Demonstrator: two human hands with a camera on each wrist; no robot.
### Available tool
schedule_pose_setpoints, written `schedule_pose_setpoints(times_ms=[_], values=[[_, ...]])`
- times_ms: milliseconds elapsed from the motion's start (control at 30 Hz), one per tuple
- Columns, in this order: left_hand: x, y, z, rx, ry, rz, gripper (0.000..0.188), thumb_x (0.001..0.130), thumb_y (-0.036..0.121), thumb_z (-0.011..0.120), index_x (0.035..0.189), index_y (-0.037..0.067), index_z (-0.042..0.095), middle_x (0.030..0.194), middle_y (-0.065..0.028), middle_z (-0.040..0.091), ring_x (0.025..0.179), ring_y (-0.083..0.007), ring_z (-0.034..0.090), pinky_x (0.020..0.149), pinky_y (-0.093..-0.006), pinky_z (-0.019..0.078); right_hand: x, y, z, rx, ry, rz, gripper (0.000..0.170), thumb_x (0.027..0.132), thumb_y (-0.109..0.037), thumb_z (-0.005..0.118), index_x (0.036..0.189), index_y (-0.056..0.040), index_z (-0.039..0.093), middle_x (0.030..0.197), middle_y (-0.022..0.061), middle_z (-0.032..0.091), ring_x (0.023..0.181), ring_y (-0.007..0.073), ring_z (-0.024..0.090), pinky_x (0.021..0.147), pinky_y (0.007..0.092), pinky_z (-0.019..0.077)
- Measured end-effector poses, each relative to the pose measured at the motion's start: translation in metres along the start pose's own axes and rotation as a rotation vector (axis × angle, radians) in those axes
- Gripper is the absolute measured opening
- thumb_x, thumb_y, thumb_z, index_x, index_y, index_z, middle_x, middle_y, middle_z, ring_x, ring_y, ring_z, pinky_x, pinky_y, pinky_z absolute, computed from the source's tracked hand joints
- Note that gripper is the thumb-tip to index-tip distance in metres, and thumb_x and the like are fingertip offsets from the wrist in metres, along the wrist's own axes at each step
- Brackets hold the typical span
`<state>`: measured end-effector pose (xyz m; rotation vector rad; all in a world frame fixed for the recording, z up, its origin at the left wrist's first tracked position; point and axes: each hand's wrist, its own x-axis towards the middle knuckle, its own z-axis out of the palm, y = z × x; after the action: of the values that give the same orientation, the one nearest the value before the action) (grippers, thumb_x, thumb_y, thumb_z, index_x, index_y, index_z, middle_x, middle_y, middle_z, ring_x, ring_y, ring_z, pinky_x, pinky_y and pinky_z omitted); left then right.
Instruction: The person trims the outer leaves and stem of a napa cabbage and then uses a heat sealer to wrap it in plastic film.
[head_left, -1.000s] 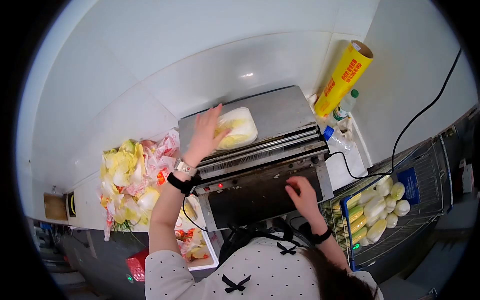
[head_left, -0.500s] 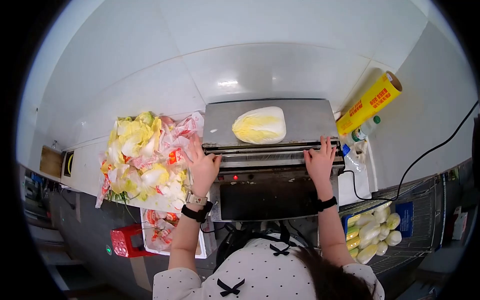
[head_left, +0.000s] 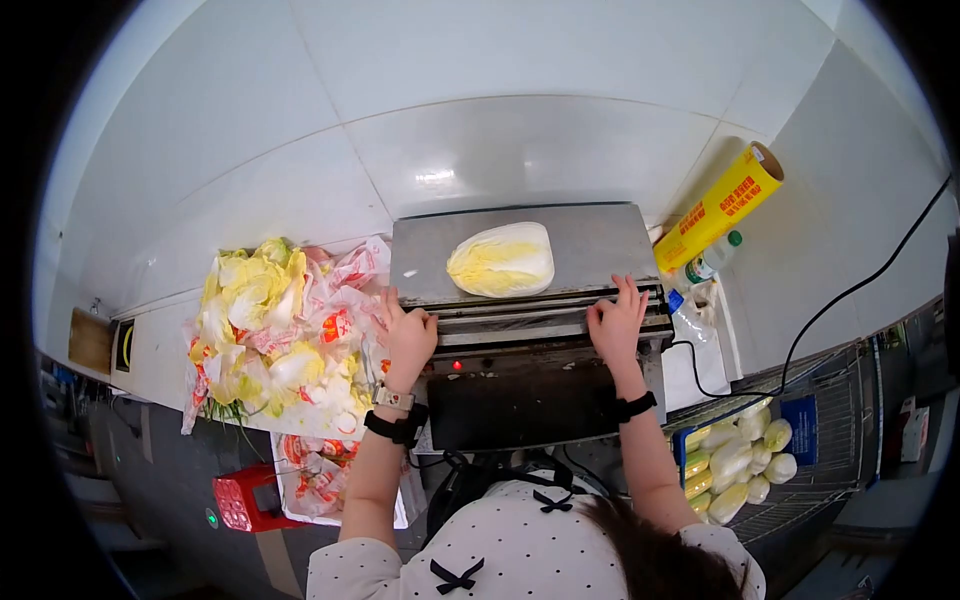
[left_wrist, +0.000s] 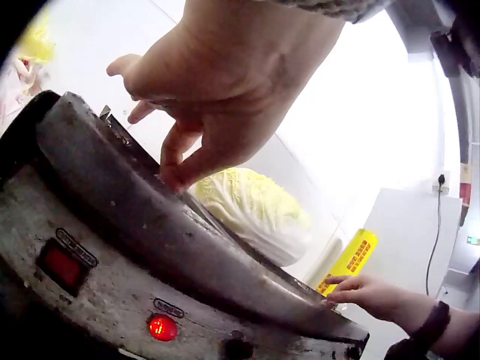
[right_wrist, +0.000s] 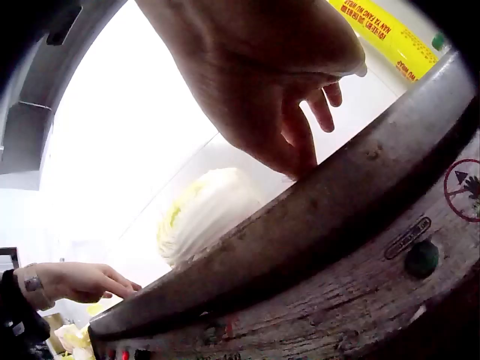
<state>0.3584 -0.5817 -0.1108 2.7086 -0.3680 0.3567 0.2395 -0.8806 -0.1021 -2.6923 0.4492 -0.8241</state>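
Note:
On the grey metal top (head_left: 600,235) of a wrapping machine lies a pale yellow-white cabbage (head_left: 502,260), behind the rollers. Clear film (head_left: 520,328) spans the slot at the rollers. My left hand (head_left: 408,345) pinches the film's edge at the slot's left end with thumb and forefinger, other fingers spread. At the right end my right hand (head_left: 618,330) pinches it the same way. Both wrist views show the left hand (left_wrist: 232,97) and right hand (right_wrist: 262,90) with fingertips behind the machine's front edge, which partly hides the pinched film.
Loose cabbage leaves (head_left: 250,290) and printed plastic bags lie left. A yellow roll (head_left: 718,205) and a bottle (head_left: 708,260) stand right. Below are a white box (head_left: 400,512), a red stool (head_left: 238,498) and a cart (head_left: 845,400) with vegetables. A black cable (head_left: 850,290) runs right.
My left hand has gone from beside the cabbage to the slot's left end, and my right hand from the dark front panel up to its right end. Both have taken hold of the film.

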Motion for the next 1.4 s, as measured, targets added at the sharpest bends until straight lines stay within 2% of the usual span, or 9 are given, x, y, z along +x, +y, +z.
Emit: schedule_pose_setpoints(times_ms=[233,533,667,900,967,1100,1200,1300,1400], values=[[0.000,-0.007,-0.015,-0.118,0.105,-0.026,0.014,0.070,0.021,0.065,0.067,0.008,0.066,0.117,-0.0139,0.047,0.113,-0.0343,0.037,0.095,-0.0494,0.0246,-0.002,0.008,-0.006,0.092,0.003,0.035,0.010,0.069,-0.009,0.064,0.066,-0.0003,0.060,0.100,0.0178,0.051,0.101,0.0354,0.043,0.090,0.0466,0.0333],[-0.037,0.005,-0.079,-0.333,0.172,0.077,0.013,0.070,0.013,0.066,0.064,0.004,0.060,0.093,-0.0109,0.053,0.094,-0.0298,0.047,0.082,-0.0405,0.0338,-0.029,-0.003,-0.063,0.182,-0.085,0.016,0.012,0.076,-0.007,0.060,0.069,0.0009,0.054,0.094,0.0150,0.053,0.088,0.0309,0.048,0.075,0.0379,0.0393],[-0.059,0.013,-0.115,-0.476,0.073,0.063,0.010,0.072,0.007,0.065,0.066,0.003,0.057,0.086,-0.0119,0.053,0.083,-0.0283,0.051,0.074,-0.0355,0.0389,-0.036,0.004,-0.091,0.718,-0.496,0.321,0.015,0.087,-0.009,0.050,0.074,-0.0016,0.051,0.077,0.0066,0.053,0.070,0.0159,0.050,0.064,0.0271,0.0395],[-0.094,0.025,-0.192,-1.219,-0.444,-0.385,0.017,0.088,0.013,0.049,0.074,0.003,0.050,0.068,-0.0063,0.055,0.063,-0.0176,0.053,0.058,-0.0278,0.0418,-0.038,-0.009,-0.163,1.310,-0.856,0.639,0.020,0.092,-0.014,0.041,0.075,-0.0042,0.045,0.070,0.0107,0.056,0.062,0.0164,0.055,0.058,0.0256,0.0462],[-0.096,0.034,-0.213,-1.558,-0.573,-0.587,0.020,0.091,0.018,0.044,0.076,0.004,0.047,0.064,-0.0054,0.054,0.058,-0.0150,0.052,0.054,-0.0277,0.0418,-0.036,-0.009,-0.172,1.420,-0.814,0.651,0.018,0.092,-0.014,0.041,0.076,-0.0046,0.043,0.063,0.0155,0.056,0.051,0.0204,0.055,0.049,0.0275,0.0470],[-0.057,0.030,-0.213,-2.064,-0.548,-0.520,0.021,0.094,0.023,0.040,0.079,0.010,0.048,0.060,-0.0020,0.050,0.051,-0.0139,0.048,0.050,-0.0252,0.0419,0.007,-0.024,-0.177,1.560,-0.590,0.606,0.018,0.092,-0.020,0.044,0.083,-0.0052,0.049,0.057,0.0157,0.056,0.045,0.0220,0.054,0.042,0.0281,0.0448],[0.022,0.036,-0.182,-2.308,-0.431,-0.468,0.023,0.096,0.026,0.038,0.084,0.011,0.051,0.065,-0.0008,0.051,0.057,-0.0133,0.048,0.056,-0.0246,0.0425,0.074,-0.017,-0.133,2.199,-0.385,0.855,0.017,0.094,-0.016,0.043,0.092,-0.0021,0.052,0.091,0.0151,0.061,0.084,0.0245,0.061,0.074,0.0333,0.0521],[0.126,0.015,-0.113,-2.578,-0.591,-0.269,0.022,0.096,0.024,0.038,0.088,0.010,0.052,0.073,-0.0034,0.056,0.076,-0.0148,0.057,0.071,-0.0275,0.0459,0.149,-0.028,-0.076,2.234,-0.321,0.776,0.019,0.094,-0.009,0.036,0.099,0.0039,0.048,0.117,0.0194,0.053,0.108,0.0274,0.052,0.098,0.0391,0.0403],[0.163,0.057,-0.087,-2.098,-0.076,-0.395,0.017,0.095,0.020,0.041,0.088,0.008,0.051,0.087,-0.0086,0.063,0.095,-0.0180,0.059,0.085,-0.0298,0.0433,0.194,-0.036,-0.016,2.195,-0.154,0.885,0.022,0.093,-0.007,0.027,0.102,0.0049,0.043,0.125,0.0212,0.048,0.114,0.0293,0.049,0.103,0.0407,0.0354]])
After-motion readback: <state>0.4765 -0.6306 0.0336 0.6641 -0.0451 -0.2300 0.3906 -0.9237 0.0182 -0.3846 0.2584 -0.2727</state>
